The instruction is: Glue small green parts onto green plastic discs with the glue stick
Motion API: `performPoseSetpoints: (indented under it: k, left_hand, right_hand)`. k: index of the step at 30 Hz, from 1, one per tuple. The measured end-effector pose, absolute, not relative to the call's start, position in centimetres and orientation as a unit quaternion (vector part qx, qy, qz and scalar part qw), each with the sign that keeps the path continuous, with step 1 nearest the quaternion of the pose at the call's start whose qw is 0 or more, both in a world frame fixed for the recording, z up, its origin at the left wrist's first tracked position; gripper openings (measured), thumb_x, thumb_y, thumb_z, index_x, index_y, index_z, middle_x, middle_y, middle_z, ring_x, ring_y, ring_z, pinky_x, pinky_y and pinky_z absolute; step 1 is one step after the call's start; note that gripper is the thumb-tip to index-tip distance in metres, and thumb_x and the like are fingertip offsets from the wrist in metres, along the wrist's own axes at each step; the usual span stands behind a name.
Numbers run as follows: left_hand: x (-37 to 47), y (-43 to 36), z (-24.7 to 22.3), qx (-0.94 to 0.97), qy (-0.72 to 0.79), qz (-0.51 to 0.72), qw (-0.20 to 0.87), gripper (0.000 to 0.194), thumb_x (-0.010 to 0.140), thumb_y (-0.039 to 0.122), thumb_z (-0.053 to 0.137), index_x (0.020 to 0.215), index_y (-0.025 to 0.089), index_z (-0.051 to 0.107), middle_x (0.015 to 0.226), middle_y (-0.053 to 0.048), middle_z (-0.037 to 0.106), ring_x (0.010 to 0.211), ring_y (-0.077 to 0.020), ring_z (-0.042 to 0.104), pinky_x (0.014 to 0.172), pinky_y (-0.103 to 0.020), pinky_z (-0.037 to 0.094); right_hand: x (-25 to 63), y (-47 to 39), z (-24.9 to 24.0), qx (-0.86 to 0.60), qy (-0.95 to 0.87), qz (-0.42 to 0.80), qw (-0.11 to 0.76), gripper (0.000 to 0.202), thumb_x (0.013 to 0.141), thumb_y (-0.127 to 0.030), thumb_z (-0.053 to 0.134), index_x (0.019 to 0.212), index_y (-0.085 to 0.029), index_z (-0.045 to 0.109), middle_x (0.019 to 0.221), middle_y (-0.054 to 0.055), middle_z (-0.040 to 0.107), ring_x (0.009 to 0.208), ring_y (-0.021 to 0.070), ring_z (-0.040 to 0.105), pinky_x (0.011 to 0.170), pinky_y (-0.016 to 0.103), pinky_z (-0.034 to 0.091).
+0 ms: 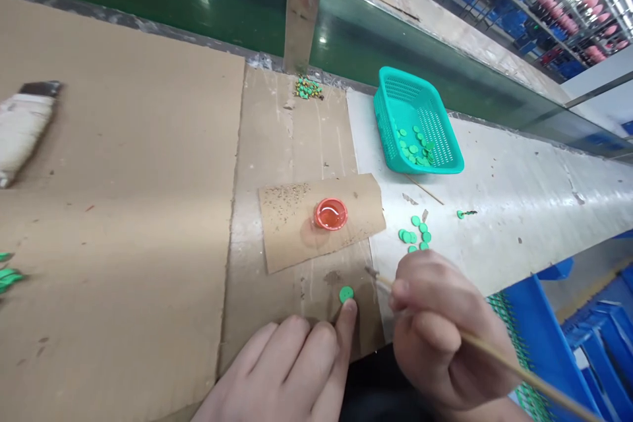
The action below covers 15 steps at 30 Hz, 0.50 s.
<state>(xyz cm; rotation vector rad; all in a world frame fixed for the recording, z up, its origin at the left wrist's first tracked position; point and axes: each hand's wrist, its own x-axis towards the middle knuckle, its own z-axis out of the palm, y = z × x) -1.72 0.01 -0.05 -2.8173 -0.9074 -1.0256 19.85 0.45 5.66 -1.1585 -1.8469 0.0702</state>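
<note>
With its other fingers folded, my left hand presses its outstretched index fingertip on the near edge of a flat green disc, which looks like a button, on the cardboard. My right hand is closed round a thin wooden stick with a small greyish tip, perhaps a fine brush. That tip is just above and right of the disc, apart from it. Beyond my hands, a small red cup of liquid stands on a loose cardboard piece. Several green discs lie past my right hand.
A teal basket holds more green discs. Small green and gold pieces are heaped by a metal post. A thin stick lies near the basket. At far left are a whitish wrapped tool and green scraps.
</note>
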Motion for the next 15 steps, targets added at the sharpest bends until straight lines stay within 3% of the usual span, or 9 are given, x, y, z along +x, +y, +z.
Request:
performPoseSetpoints:
  k: [4,15]
  left_hand:
    - [-1.6,-0.1,-0.1,-0.895,-0.284,-0.344,-0.012,0.033,0.114,0.005,0.058,0.139,0.000,0.077,0.092,-0.004,0.060,0.086,-0.0236,0.051,0.076,-0.046,0.037]
    - [-1.6,-0.3,0.2,-0.903,-0.285,-0.319,-0.039,0.032,0.117,0.006,0.050,0.128,0.008,0.080,0.092,-0.003,0.059,0.084,-0.0238,0.048,0.074,-0.047,0.036]
  right_hand:
    - [20.0,-1.5,4.9,-0.436,-0.759,0.041,0.482,0.020,0.127,-0.021,0.059,0.120,-0.010,0.074,0.081,0.004,0.073,0.061,0.0150,0.069,0.054,0.031,0.056]
    - [20.4,-1.9,5.1,-0.443,-0.776,0.098,0.437,0.021,0.128,-0.023,0.057,0.120,-0.012,0.073,0.082,0.004,0.077,0.065,0.0155,0.073,0.059,0.030,0.063]
